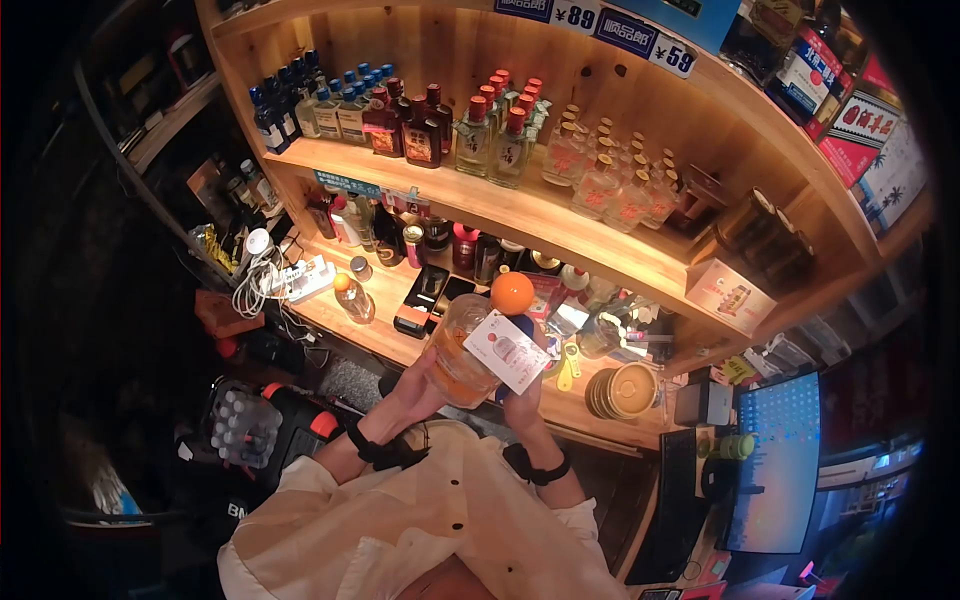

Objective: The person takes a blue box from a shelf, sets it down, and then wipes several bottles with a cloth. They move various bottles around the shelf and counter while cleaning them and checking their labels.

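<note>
My left hand (416, 392) is closed around the lower left side of a clear glass bottle (462, 345) with amber liquid and a round orange stopper (512, 293). The bottle is tilted in front of my chest. A white printed tag (507, 352) lies across its right side, near the neck. Behind the tag, my right hand (522, 408) is closed at the bottle's right side; most of its fingers are hidden. Something dark blue (525, 324) shows past the tag's edge by that hand, too covered to name.
A wooden counter (390, 343) holds a smaller orange-topped bottle (354, 299), a black card terminal (421, 300), a power strip (308, 278) and stacked round wooden dishes (632, 388). Rows of small bottles line the shelf (480, 195) above. A monitor (775, 460) stands at the right.
</note>
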`<state>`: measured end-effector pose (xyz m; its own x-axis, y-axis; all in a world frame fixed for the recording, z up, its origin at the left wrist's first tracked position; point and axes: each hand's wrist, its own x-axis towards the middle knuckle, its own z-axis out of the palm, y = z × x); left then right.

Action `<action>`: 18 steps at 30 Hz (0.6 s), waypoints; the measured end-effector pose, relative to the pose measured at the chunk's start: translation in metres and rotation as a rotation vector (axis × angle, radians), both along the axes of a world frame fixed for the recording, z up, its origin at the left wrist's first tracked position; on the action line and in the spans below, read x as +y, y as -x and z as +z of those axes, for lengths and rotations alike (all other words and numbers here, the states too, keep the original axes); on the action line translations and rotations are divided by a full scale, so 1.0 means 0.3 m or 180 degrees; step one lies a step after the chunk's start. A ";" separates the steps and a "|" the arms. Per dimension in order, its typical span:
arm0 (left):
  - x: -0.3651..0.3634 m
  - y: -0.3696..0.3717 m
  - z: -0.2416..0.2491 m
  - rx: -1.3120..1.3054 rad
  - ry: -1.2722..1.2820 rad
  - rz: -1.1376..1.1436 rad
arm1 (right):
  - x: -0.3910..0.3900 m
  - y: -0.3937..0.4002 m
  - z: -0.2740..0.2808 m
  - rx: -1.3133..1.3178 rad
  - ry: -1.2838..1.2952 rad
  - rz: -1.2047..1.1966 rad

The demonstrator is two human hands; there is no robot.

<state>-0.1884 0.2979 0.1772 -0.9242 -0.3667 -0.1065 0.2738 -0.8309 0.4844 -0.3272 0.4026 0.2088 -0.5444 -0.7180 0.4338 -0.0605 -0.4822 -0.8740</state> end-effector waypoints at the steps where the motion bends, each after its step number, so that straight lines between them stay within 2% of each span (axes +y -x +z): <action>1: -0.001 0.001 -0.002 0.0009 0.0006 -0.0008 | 0.005 0.004 -0.011 0.0009 0.0006 -0.0008; 3: -0.003 0.001 -0.006 -0.0003 0.0067 -0.0062 | 0.013 0.005 -0.032 -0.0339 0.0215 0.0169; 4: -0.006 -0.001 -0.010 -0.0003 0.0075 -0.0072 | 0.012 0.012 -0.032 -0.0806 0.0166 0.0287; 5: -0.006 -0.004 -0.015 -0.0039 0.0189 -0.0091 | 0.020 0.026 -0.068 -0.0808 0.0171 0.0279; 7: -0.003 -0.004 -0.021 -0.0069 0.0293 -0.0105 | 0.039 0.064 -0.171 -0.2354 0.1053 0.1059; 8: 0.005 -0.005 -0.026 0.0019 0.0157 -0.0193 | 0.030 0.051 0.068 -0.2549 0.1170 0.0978; 9: 0.013 -0.007 -0.030 0.0110 0.0021 -0.0277 | 0.017 0.073 0.137 -0.2700 0.0743 0.0171; 11: 0.021 -0.011 -0.028 0.0132 -0.0070 -0.0217 | 0.003 0.133 0.178 -0.2153 0.1395 0.0398; 12: 0.021 -0.012 -0.023 0.0151 -0.0141 -0.0170 | 0.029 0.160 0.190 -0.2158 0.1385 0.0395; 14: -0.007 -0.009 0.001 0.0199 0.0096 -0.0107 | 0.066 0.217 0.220 -0.1597 0.1030 0.1107; 15: -0.017 -0.009 0.014 0.0219 0.0335 -0.0049 | 0.079 0.208 0.226 -0.1294 0.0727 0.0950; 17: -0.017 -0.010 0.042 0.0141 0.0461 -0.0063 | 0.111 0.192 0.269 0.0657 -0.0454 0.0849; 18: -0.010 -0.014 0.055 0.0064 0.0591 -0.0086 | 0.080 0.169 0.270 0.1395 0.0007 0.0394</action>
